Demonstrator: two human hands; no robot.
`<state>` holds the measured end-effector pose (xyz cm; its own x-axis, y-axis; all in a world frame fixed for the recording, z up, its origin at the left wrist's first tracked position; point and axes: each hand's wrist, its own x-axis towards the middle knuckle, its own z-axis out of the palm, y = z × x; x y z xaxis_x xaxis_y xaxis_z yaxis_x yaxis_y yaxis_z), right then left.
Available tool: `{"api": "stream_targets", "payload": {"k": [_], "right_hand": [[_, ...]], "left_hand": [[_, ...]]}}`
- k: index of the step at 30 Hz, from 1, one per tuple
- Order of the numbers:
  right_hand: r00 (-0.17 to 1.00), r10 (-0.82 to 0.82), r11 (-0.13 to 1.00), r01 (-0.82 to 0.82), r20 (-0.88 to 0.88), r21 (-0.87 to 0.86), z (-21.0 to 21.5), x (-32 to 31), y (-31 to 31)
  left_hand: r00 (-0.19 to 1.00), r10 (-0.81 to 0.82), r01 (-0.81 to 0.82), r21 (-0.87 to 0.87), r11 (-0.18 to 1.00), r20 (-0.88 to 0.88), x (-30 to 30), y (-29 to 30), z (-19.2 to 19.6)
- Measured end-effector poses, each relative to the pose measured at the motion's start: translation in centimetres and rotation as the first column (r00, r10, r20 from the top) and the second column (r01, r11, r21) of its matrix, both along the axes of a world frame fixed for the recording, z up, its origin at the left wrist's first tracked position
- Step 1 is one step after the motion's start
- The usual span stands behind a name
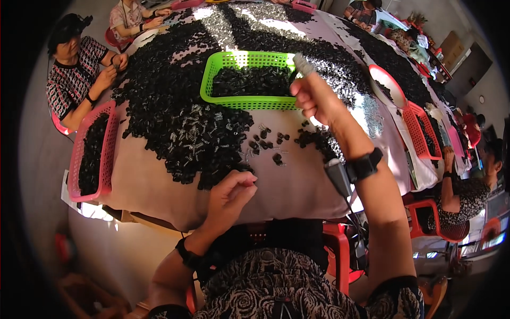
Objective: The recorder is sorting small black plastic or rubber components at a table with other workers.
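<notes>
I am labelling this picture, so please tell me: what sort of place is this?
Probably a small hand-assembly or sorting workshop: a big table heaped with small black parts, plastic baskets holding more, and several people seated around it working.

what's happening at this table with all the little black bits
Several people sit round a cloth-covered table heaped with small black parts. The camera wearer's right hand is raised over the edge of a green basket that holds more black parts, its grip closed on something small that cannot be made out. The left hand rests pinched at the near table edge, by the pile. Pink baskets sit at the sides.
</notes>
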<state>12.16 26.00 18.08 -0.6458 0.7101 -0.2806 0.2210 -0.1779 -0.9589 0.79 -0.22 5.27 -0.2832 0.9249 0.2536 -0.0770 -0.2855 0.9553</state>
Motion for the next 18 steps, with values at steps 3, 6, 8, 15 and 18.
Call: {"api": "stream_targets", "payload": {"k": [3, 6, 8, 15, 18], "right_hand": [[0.917, -0.191, 0.88, 0.002, 0.349, 0.475, -1.3, -0.7, -0.3], [0.919, -0.207, 0.858, 0.005, 0.336, 0.514, -4.1, 0.0, -2.8], [0.939, -0.122, 0.892, -0.037, 0.32, 0.45, -5.6, 1.1, -3.4], [0.96, 0.246, 0.857, -0.279, 0.131, 0.433, -9.7, 3.2, -3.8], [0.953, 0.255, 0.82, -0.303, 0.163, 0.485, -10.3, 3.7, -4.8]], "left_hand": [[0.999, 0.043, -0.045, -0.141, 0.989, -0.019, -0.2, 0.0, -0.6], [0.997, 0.052, -0.057, -0.096, 0.994, -0.057, -0.7, 0.0, -1.3], [0.997, 0.071, -0.07, -0.11, 0.991, 0.004, -0.5, 0.0, -1.3], [0.987, 0.142, -0.128, -0.167, 0.978, 0.08, -0.8, -0.1, -1.3], [0.979, 0.184, -0.162, -0.208, 0.965, 0.089, -0.8, 0.0, -1.1]]}}
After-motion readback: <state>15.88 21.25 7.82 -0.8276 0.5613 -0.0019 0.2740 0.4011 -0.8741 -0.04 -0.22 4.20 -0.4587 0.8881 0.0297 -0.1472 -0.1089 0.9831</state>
